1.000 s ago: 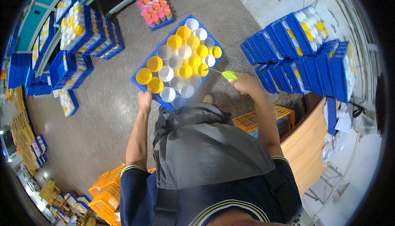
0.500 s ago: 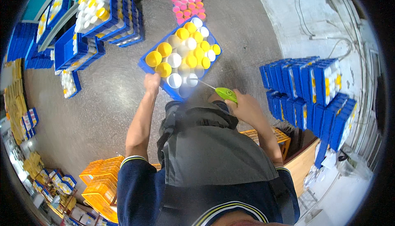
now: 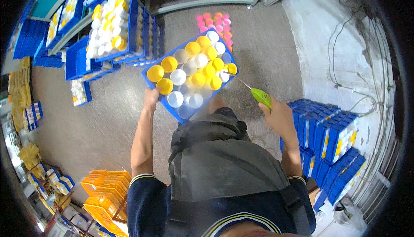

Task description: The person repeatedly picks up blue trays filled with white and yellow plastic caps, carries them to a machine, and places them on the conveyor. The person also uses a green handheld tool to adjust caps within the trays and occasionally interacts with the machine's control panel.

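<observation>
A blue plastic crate hangs tilted in front of me, filled with yellow cups, white cups and translucent ones, their round open ends facing up. My left hand grips the crate's near left edge, thumb over the rim. In my right hand is a green-handled tool with a thin metal shaft. The shaft reaches over the crate's right edge, its tip at the cups near the right corner; whether it touches one I cannot tell. The tool's exact kind is unclear.
Pink and orange cups stand in rows on the floor beyond the crate. Stacked blue crates of cups rise at the left and along the right wall. Orange crates are at the lower left. A metal-framed bench runs along the back.
My right hand and the tool have moved right and the shaft tip now lies near the crate's right corner. The crate has shifted slightly nearer, still in my left hand. The view has shifted.
</observation>
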{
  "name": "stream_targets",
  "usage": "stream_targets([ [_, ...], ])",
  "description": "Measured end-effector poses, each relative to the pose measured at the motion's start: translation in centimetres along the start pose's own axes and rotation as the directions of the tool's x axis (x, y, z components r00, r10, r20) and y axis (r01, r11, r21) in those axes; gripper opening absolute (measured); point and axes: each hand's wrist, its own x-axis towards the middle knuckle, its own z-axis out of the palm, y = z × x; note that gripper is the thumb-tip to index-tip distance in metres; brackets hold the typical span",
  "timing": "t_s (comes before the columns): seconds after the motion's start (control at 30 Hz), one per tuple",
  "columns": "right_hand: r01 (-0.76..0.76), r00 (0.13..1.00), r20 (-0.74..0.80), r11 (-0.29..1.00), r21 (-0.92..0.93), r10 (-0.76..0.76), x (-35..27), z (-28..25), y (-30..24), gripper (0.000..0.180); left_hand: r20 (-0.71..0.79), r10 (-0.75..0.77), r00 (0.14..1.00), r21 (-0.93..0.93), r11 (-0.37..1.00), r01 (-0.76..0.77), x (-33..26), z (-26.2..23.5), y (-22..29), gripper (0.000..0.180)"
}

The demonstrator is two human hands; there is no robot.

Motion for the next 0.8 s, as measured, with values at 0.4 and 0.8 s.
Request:
stream_targets([
  [0.4,0.044,0.998,-0.048,0.997,0.064,-0.041,22.0,-7.2,1.3,0.040,-0.061,-0.078,0.995,-0.436,0.899,0.043,6.9,-6.9,12.3,0.048],
  [0.8,-0.435,0.894,0.263,0.841,0.321,0.362,37.9,-3.3,-7.0,0.034,0.038,-0.091,0.995,-0.921,0.383,0.070,35.8,-0.5,33.9,0.023],
])
